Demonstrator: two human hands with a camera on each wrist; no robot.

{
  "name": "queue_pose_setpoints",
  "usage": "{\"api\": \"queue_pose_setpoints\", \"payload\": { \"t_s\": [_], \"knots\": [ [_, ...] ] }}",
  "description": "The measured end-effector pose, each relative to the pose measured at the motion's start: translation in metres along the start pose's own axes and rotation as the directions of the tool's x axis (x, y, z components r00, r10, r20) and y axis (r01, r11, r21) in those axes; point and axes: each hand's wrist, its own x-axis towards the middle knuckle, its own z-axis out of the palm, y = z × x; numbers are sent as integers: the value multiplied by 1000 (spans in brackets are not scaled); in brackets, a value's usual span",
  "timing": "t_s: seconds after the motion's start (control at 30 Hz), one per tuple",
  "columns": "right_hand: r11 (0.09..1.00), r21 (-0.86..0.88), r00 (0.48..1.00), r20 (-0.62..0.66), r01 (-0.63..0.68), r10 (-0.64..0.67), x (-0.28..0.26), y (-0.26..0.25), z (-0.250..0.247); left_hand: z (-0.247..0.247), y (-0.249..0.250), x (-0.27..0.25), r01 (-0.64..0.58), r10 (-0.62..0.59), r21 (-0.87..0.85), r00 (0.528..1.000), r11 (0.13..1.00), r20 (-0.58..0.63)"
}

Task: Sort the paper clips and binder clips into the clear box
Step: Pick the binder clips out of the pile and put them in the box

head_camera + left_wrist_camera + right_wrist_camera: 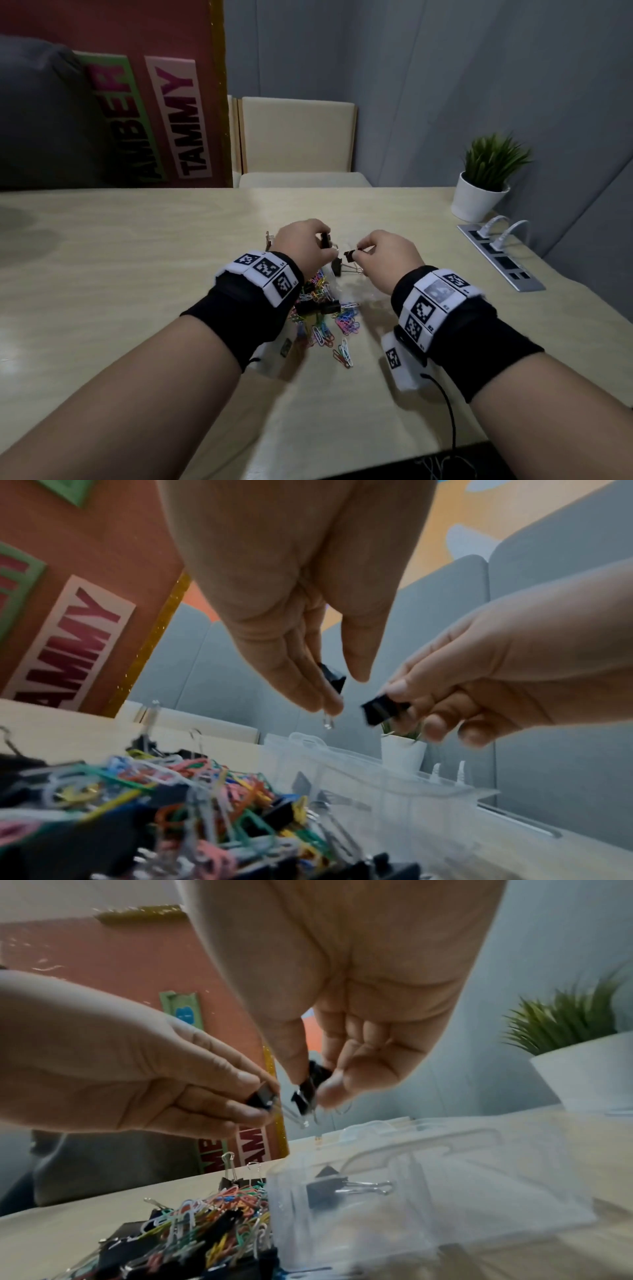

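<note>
1 binder clip [327,1185] inside clear box [445,1191] (right wrist view only)

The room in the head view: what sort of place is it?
Probably an office or classroom meeting nook. A pale wooden table has a built-in power socket strip, grey padded wall panels surround it, and name signs hang on a red board.

pink wall sign [178,116] reading "TAMMY", green wall sign [126,116] partly showing "AMBER"
</note>
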Motion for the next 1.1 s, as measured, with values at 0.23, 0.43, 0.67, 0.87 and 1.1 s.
{"api": "queue_pose_setpoints", "payload": {
  "t_s": [0.23,0.43,0.67,0.87,1.1],
  "knots": [
    [986,-86,985,112,145,-135,-20,-5,-3,1,1,3,-48,45,34,994,998,97],
    [740,-486,846,490,466,-210,-40,-24,24,-23,-26,-11,-24,-111,502,965,864,238],
    [751,-495,876,426,436,-228,-41,-26,51,-16,-50,-26,-116,-171,635,912,763,373],
    [752,-510,883,422,418,-205,-41,-25,53,-5,-48,-21,-134,-123,682,941,719,315],
    [728,-527,861,478,439,-174,-37,-27,50,0,-51,-20,-149,-84,661,948,736,307]
  ]
}}
